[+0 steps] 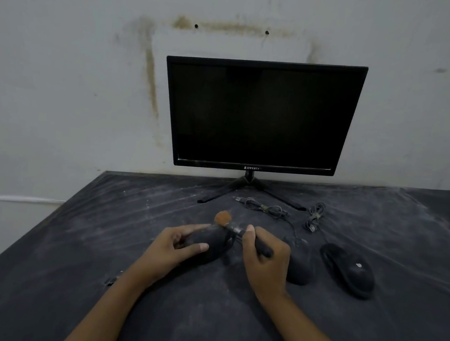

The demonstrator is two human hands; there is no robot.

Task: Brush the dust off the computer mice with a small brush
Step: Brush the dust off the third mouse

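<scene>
Three black computer mice lie on a dusty black table (75, 279). My left hand (169, 249) grips the left mouse (212, 246) between thumb and fingers. My right hand (265, 257) holds a small brush (234, 229) by its dark handle; its orange bristle head points up and left, over the front end of that mouse. A second mouse (301, 267) lies just right of my right hand, partly hidden by it. The third mouse (349, 270) lies further right, untouched.
A dark monitor (260, 114) stands on a tripod foot at the table's back, against a stained wall. Two bundled mouse cables (266, 208) (314, 217) lie in front of its foot. Grey dust streaks cover the tabletop.
</scene>
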